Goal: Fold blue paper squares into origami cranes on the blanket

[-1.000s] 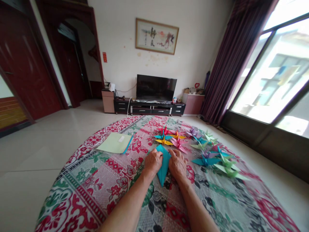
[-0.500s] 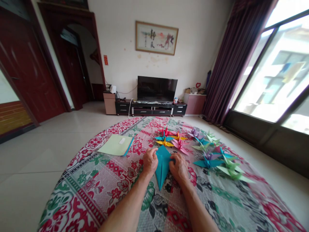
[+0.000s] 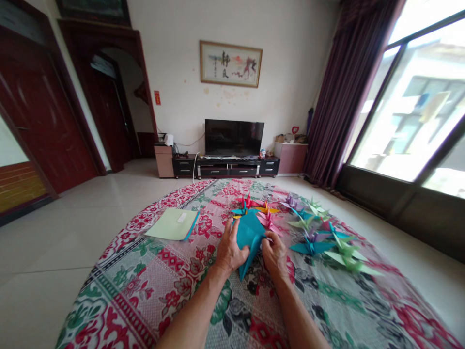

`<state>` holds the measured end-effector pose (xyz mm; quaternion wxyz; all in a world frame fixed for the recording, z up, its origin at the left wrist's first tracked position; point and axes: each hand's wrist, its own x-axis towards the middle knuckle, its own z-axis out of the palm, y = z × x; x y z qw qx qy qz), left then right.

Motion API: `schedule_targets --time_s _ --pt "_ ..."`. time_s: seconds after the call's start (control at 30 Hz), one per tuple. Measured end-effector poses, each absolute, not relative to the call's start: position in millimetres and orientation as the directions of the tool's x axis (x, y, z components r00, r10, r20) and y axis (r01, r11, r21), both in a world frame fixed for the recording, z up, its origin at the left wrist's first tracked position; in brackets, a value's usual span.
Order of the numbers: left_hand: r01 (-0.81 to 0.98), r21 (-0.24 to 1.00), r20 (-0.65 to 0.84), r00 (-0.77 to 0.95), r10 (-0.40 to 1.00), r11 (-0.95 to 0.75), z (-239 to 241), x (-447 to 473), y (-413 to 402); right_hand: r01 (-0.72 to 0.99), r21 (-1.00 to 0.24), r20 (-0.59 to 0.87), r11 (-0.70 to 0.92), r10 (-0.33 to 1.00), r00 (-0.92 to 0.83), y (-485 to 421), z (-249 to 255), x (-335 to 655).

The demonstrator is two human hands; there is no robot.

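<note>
A blue sheet of folded origami paper (image 3: 250,230) is held between my two hands over the patterned tablecloth, its narrow point towards me. My left hand (image 3: 232,249) grips its left side, thumb across the front and fingers partly hidden behind. On the right edge, my right hand (image 3: 273,252) pinches the paper between thumb and fingers. Just beyond the paper lie several folded paper cranes, among them a red crane (image 3: 247,199), a yellow crane (image 3: 268,208) and a pink crane (image 3: 269,223).
More cranes spread to the right, including a blue crane (image 3: 311,246) and a light green crane (image 3: 350,261). A stack of square paper (image 3: 172,224), pale green on top, lies at the left. The round table's tablecloth (image 3: 145,286) reaches its edge; a television (image 3: 234,138) stands beyond.
The blue paper has tilted up, and its upper part looks wider. My left hand has shifted its thumb onto the front of the paper. The right hand has moved slightly right.
</note>
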<state>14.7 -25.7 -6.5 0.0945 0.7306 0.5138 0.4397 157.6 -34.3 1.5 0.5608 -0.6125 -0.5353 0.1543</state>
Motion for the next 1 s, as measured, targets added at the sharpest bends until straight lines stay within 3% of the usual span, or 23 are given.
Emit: schedule_targets --time_s 0.23,0.37,0.5,0.6,0.73,1.0 --pt "0.593 0.609 0.558 0.152 0.816 -0.527 -2 16 -28 0.360 -0.899 0.400 0.250 0.803 0.441 -33 1 160" --pt "0.555 0.673 0.567 0.039 0.823 -0.490 4 8 -22 0.318 -0.913 0.382 0.254 0.803 0.457 -33 4 160" --pt "0.478 0.803 0.458 -0.116 0.881 -0.355 9 -6 -15 0.287 -0.919 0.374 0.268 0.821 0.431 -34 6 160" --pt "0.382 0.862 0.401 -0.112 0.909 -0.334 9 -16 -10 0.263 -0.925 0.363 0.276 0.846 0.391 -34 6 161" --pt "0.290 0.901 0.334 0.014 0.942 -0.324 7 -26 -6 0.212 -0.940 0.319 0.269 0.911 0.260 -34 9 165" --pt "0.125 0.988 0.067 0.153 0.986 -0.087 14 -38 -11 0.073 -0.977 0.197 0.203 0.978 -0.073 -35 10 175"
